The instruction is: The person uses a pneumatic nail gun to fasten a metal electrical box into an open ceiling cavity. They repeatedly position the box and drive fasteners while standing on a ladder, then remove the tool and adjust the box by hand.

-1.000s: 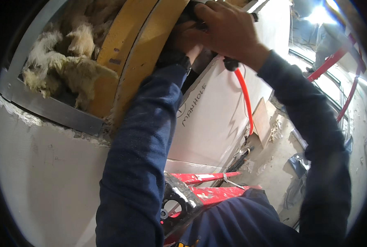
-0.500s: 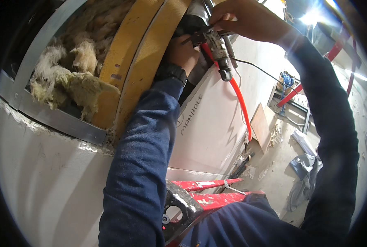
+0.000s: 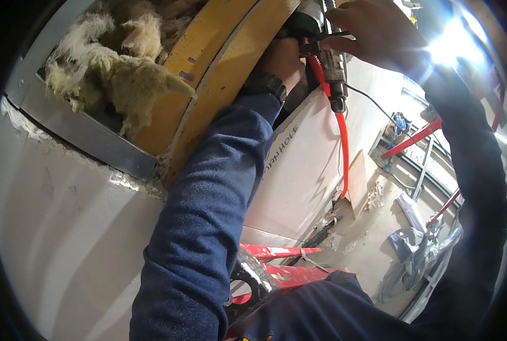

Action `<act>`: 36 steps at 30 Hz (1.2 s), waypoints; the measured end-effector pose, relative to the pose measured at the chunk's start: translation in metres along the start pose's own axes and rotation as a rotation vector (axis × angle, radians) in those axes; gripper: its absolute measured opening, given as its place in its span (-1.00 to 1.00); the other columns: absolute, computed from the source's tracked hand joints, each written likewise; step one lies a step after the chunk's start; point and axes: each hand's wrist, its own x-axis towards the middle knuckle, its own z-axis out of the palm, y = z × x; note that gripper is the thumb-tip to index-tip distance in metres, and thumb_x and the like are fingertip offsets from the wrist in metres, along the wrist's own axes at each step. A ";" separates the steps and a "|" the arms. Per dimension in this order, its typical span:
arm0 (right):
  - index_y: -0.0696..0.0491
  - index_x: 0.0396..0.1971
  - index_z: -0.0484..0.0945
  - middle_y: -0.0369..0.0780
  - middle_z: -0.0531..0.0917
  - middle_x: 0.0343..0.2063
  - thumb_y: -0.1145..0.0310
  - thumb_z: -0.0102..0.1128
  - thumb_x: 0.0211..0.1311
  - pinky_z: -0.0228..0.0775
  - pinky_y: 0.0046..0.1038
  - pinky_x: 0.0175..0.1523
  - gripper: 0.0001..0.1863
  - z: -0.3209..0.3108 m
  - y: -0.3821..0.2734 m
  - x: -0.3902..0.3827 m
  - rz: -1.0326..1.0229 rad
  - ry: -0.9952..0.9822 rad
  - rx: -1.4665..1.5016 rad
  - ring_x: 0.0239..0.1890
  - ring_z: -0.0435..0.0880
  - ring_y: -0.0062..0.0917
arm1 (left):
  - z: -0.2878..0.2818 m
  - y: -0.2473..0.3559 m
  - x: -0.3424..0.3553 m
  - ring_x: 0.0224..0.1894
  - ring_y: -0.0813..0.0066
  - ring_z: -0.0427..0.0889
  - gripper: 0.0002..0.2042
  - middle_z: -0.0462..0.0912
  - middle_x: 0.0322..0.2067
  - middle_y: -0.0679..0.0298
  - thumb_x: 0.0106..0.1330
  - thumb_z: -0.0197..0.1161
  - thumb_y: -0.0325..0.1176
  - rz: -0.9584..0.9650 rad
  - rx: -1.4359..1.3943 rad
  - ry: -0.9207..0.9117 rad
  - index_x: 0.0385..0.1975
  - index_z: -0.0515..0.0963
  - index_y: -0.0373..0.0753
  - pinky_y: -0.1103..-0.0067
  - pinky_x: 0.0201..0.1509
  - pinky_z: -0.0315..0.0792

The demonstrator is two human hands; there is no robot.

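Reaching: two bare arms' ends in dark blue sleeves, the left hand [image 3: 286, 61] and the right hand [image 3: 381, 31], meet near the upper middle of the view.
Left hand: bent inward beside the yellow-painted, curved-looking beam [image 3: 225, 62], a black wristwatch [image 3: 265, 85] on its wrist; its fingers are mostly hidden, so their grip cannot be told.
Right hand: close above the fitting, its fingers [image 3: 347, 17] bent near a thin dark flat piece [image 3: 337, 36]; whether they are closed on it cannot be told.
Fitting: a worn grey metal cylinder with a dark lower end [image 3: 336, 85], upright between the hands, in front of the white panel.
Tube: a bright orange-red flexible length [image 3: 344, 153], hanging below the fitting along the panel.
Cable: a thin black line [image 3: 373, 99], running from beside the fitting down to the right.
Panel: a broad white sheet [image 3: 299, 182] with dark handwriting, partly behind the left sleeve.
Opening: shaggy cream insulation wool [image 3: 131, 85] bulges between the beam and a grey metal frame [image 3: 94, 133].
Ladder: red, paint-spattered rails [image 3: 299, 275] below, by the person's dark trousers.
Floor: crumpled grey plastic sheeting [image 3: 412, 261] lies to the right; a flat tan board [image 3: 361, 184] stands tilted near the panel.
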 end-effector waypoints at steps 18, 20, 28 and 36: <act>0.09 -0.42 0.60 -0.14 0.58 -0.51 -0.03 0.36 0.25 0.46 -0.21 -0.23 -0.57 0.042 -0.013 0.021 0.049 0.241 0.473 -0.39 0.63 -0.25 | 0.003 0.000 -0.001 0.19 0.03 0.60 -0.73 0.67 0.03 -0.08 0.24 0.33 -0.44 0.048 -0.013 0.001 -0.07 0.66 -0.31 0.27 0.26 0.50; 0.09 -0.29 0.62 -0.18 0.63 -0.38 0.11 0.40 0.22 0.50 -0.28 -0.18 -0.67 0.053 -0.017 0.032 0.073 0.316 0.587 -0.27 0.69 -0.35 | 0.014 -0.003 0.000 0.32 0.11 0.49 -0.66 0.56 0.18 -0.03 0.22 0.31 -0.54 0.073 -0.011 0.147 0.02 0.61 -0.28 0.29 0.32 0.45; 0.20 -0.42 0.65 -0.22 0.61 -0.46 0.38 0.34 0.32 0.39 -0.36 -0.14 -0.81 0.078 -0.030 0.039 -0.068 0.338 1.144 -0.34 0.60 -0.53 | 0.030 -0.024 0.005 0.11 0.16 0.64 -0.62 0.70 0.01 0.11 0.13 0.30 -0.63 0.218 -0.271 0.003 -0.02 0.60 -0.24 0.36 0.13 0.54; 0.12 -0.52 0.61 -0.13 0.60 -0.39 0.15 0.37 0.19 0.44 -0.14 -0.07 -0.67 0.078 -0.059 0.037 0.115 0.654 0.869 -0.18 0.61 -0.20 | 0.010 -0.016 0.003 0.00 0.05 0.71 -0.72 0.72 -0.11 -0.03 0.19 0.21 -0.59 0.319 -0.306 0.001 -0.08 0.63 -0.35 0.27 0.03 0.59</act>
